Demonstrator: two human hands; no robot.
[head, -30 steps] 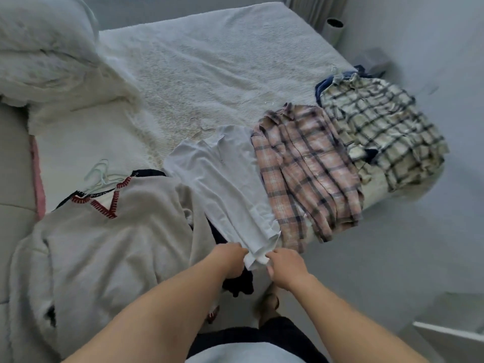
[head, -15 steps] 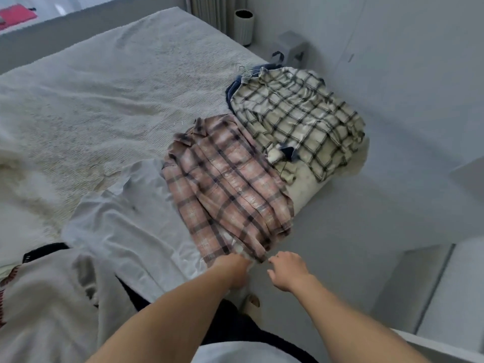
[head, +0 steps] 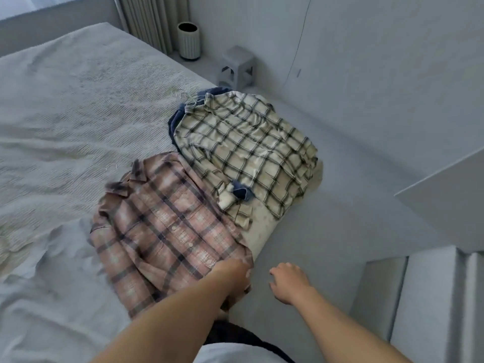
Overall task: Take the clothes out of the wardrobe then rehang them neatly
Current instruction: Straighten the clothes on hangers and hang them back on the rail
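Observation:
A pink plaid shirt (head: 167, 231) lies flat on the bed (head: 78, 113), its hem at the near edge. My left hand (head: 234, 273) sits on that hem with curled fingers and grips the cloth. My right hand (head: 288, 281) hovers just right of it, off the bed's edge, fingers loosely curled and holding nothing. Behind the pink shirt a cream plaid shirt (head: 243, 150) lies over a blue garment (head: 173, 121) at the bed's corner, with a pale hanger (head: 184, 96) poking out at its collar. A white shirt (head: 52, 271) lies at the lower left.
Past the bed's corner a ribbed bin (head: 189, 40) and a small grey stool (head: 237, 66) stand on the floor. White panels (head: 392, 87) fill the right side. Grey padded blocks (head: 432, 297) sit at the lower right, beside a strip of open floor.
The view swung right. Both hands left the white shirt's hem; the left hand now holds the pink plaid shirt's hem, and the right hand has let go and hangs free.

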